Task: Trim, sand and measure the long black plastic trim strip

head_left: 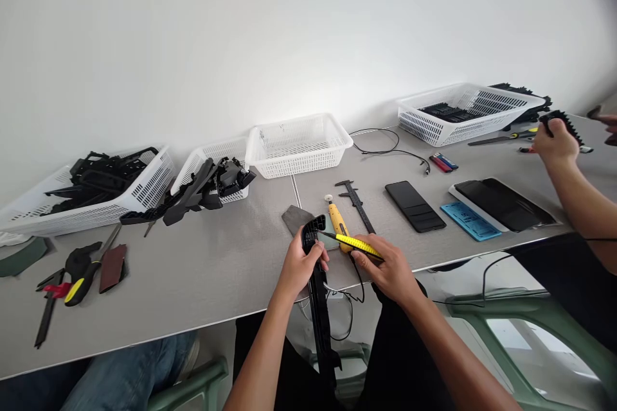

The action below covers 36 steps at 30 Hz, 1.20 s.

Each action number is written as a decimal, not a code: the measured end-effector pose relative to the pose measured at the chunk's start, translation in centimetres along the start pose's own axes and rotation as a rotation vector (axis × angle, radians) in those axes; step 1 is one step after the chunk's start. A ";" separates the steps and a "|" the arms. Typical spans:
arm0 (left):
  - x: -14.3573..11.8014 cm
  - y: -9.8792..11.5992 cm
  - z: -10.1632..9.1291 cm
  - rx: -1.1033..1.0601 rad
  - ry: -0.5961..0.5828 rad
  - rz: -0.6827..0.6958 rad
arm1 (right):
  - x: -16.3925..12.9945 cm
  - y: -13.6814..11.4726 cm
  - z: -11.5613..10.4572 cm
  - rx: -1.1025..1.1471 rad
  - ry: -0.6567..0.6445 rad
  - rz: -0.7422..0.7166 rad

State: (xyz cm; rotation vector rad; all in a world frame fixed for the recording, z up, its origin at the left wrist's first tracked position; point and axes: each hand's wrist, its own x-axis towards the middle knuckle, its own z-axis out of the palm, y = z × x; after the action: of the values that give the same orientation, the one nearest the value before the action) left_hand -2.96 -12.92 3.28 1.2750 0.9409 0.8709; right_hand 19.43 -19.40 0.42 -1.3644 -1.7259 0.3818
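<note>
My left hand [299,264] is closed around the upper part of a long black plastic trim piece [318,308], whose curved, ribbed end points up. The rest of the piece hangs down past the table edge between my legs. In my right hand [393,270] is a yellow utility knife [357,244], its blade reaching to the curved end; whether it touches cannot be made out. Just beyond the hands lie a yellow rotary tool [337,217] with a round white tip, a dark caliper [357,203] and a grey sheet [295,218].
White baskets [299,164] line the wall, several with black parts. A phone [415,205], a blue packet [471,221] and a black panel [504,203] lie right. Pliers [55,292] and a file [87,279] lie left. A co-worker's hand [559,144] holds a black part.
</note>
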 end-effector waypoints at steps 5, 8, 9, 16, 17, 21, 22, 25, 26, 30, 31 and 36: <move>-0.1 0.2 0.0 0.005 -0.001 -0.014 | 0.0 0.0 0.0 -0.023 -0.041 -0.004; -0.1 0.1 0.0 0.009 0.000 -0.011 | -0.1 0.0 0.0 -0.018 -0.010 0.006; 0.0 0.1 0.0 0.012 -0.001 -0.012 | -0.1 0.0 0.0 -0.017 -0.017 0.004; -0.1 0.2 0.0 0.022 -0.008 -0.017 | -0.1 0.0 0.0 0.002 -0.055 0.019; -0.1 0.2 0.0 0.021 -0.008 -0.018 | -0.1 0.0 0.0 0.002 -0.055 0.015; -0.1 0.1 0.0 0.017 -0.008 -0.010 | -0.1 0.1 0.1 0.017 -0.029 0.007; -0.1 0.1 0.0 0.017 -0.007 -0.011 | -0.1 0.1 0.1 0.016 -0.037 0.007; 0.0 -0.1 -0.1 0.015 -0.008 -0.010 | -0.1 0.0 0.1 0.016 -0.037 0.013; 0.0 -0.1 -0.1 0.013 -0.008 -0.008 | -0.1 0.0 0.1 0.018 -0.029 0.012; -0.1 -0.1 -0.1 0.014 -0.004 -0.017 | 0.0 -0.1 0.0 0.011 -0.036 0.010; -0.1 0.0 -0.1 0.016 -0.004 -0.018 | 0.0 -0.1 0.0 0.012 -0.029 0.015; -0.1 0.0 -0.1 0.022 -0.002 -0.012 | 0.0 -0.1 0.1 0.040 -0.036 0.017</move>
State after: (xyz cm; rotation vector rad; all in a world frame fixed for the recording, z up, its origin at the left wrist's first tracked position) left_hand -3.07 -12.96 3.24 1.2870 0.9581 0.8519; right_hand 19.32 -19.43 0.44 -1.3517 -1.7284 0.4506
